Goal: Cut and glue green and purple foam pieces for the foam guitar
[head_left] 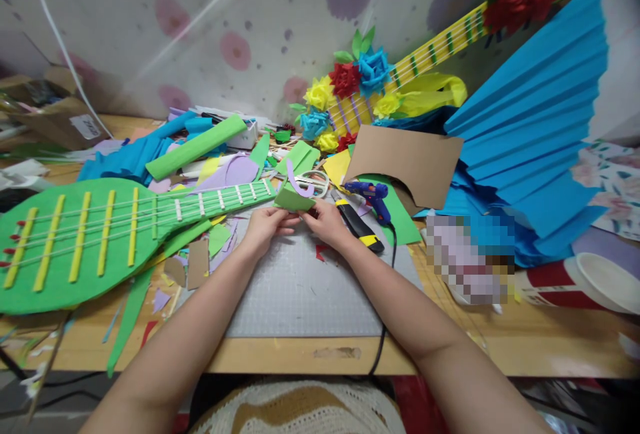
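Between both hands is a small green paper piece with a curved purple strip standing up from it. My left hand pinches its lower left edge, and my right hand grips the lower right. Both sets of fingers are closed, partly hidden under the piece. Just left of it ends the neck of a green paper guitar with yellow bars and white strings. A black-and-yellow utility knife and a blue glue gun lie right of my right hand.
A grey cutting mat lies under my hands. Brown cardboard with a curved cut-out leans behind the glue gun. A yellow paper guitar with paper flowers stands at the back beside pleated blue paper. Paper scraps litter the left; a white-and-red tub is right.
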{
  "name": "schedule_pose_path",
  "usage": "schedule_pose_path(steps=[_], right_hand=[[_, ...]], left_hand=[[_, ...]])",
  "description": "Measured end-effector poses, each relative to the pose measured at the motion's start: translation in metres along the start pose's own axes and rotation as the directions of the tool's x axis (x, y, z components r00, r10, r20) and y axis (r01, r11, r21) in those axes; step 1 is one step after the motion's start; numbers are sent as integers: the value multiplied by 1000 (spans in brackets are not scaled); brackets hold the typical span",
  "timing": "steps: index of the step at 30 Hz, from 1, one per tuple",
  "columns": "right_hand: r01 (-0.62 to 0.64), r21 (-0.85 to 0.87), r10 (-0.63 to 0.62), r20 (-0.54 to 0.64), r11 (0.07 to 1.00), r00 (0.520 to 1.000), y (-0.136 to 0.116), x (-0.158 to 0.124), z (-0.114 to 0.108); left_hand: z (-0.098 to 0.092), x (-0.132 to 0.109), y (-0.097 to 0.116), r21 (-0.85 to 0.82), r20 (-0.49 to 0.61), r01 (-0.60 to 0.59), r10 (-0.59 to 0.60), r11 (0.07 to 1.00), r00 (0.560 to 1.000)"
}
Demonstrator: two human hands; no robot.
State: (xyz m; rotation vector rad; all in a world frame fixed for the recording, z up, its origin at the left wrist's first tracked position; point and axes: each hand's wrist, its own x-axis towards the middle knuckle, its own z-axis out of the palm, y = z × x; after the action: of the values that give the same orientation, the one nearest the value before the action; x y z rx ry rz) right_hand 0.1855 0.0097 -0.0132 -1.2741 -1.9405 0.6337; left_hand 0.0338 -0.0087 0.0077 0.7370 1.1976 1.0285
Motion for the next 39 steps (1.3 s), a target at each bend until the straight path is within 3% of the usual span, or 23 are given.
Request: schedule_pose_path(steps=[15, 25, 30, 33, 39], right_hand=[[-2, -12, 2, -4, 1000, 1000, 4, 0, 2], [-56, 223, 66, -39, 973, 997, 1, 0, -3], [-128, 381, 147, -20, 916, 989, 8, -1, 0], [-118, 337, 157, -92, 934, 983, 9, -2, -3], [-21, 224, 58, -162, 974, 985, 8, -3, -8]], left_hand=[[0, -2, 3, 23, 31, -4, 4, 1000, 1000], [-8, 5, -2, 70, -29, -126, 128, 990, 991], [-14, 5, -2, 31, 72, -167, 164, 986, 984], [-19, 5, -1, -28, 133, -248, 250, 968, 959], [-21, 7, 0, -11, 97, -315, 314, 949, 944]])
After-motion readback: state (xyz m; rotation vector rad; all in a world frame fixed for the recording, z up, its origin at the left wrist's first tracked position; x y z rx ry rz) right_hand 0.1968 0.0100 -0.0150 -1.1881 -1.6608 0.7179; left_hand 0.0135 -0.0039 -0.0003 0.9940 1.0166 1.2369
